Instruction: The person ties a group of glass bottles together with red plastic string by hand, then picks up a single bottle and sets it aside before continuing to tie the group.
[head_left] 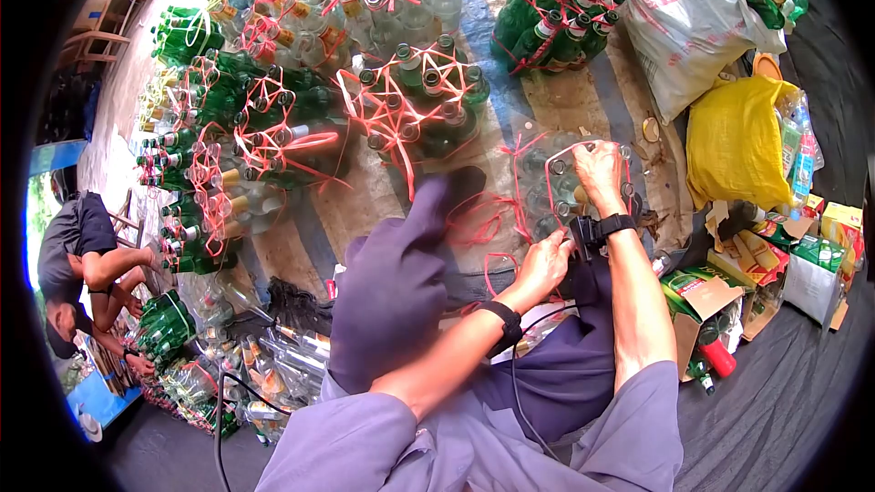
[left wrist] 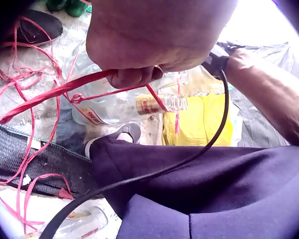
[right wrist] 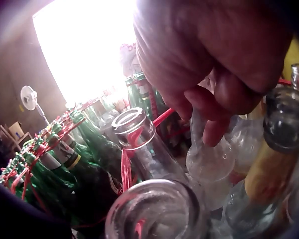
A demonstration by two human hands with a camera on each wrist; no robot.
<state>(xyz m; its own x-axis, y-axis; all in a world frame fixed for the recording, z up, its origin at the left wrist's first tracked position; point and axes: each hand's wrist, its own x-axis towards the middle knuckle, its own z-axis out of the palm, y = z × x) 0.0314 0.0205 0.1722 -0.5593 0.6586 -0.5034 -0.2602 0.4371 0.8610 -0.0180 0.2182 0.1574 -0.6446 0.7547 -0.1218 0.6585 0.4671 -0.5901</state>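
Note:
Red plastic twine [left wrist: 55,92] runs taut from the fingertips of my left hand [left wrist: 154,42], which pinches it beside a cluster of clear glass bottles [head_left: 565,187]. In the head view the left hand is low at the near side of this cluster. My right hand [head_left: 599,173] is over its far side. In the right wrist view its fingers curl round the neck of a clear glass bottle [right wrist: 209,162], among other open bottle mouths. Red twine passes between the necks and goes behind these fingers. Loose loops of twine [head_left: 483,219] lie left of the cluster.
Tied green bottles [head_left: 556,23] stand ahead, with more twine-bound bottles [head_left: 419,91] to the left. A white sack [head_left: 674,18], a yellow sack [head_left: 738,141] and cardboard boxes [head_left: 702,296] line the right. Another person [head_left: 82,264] crouches at far left. A black cable [left wrist: 154,174] hangs near my lap.

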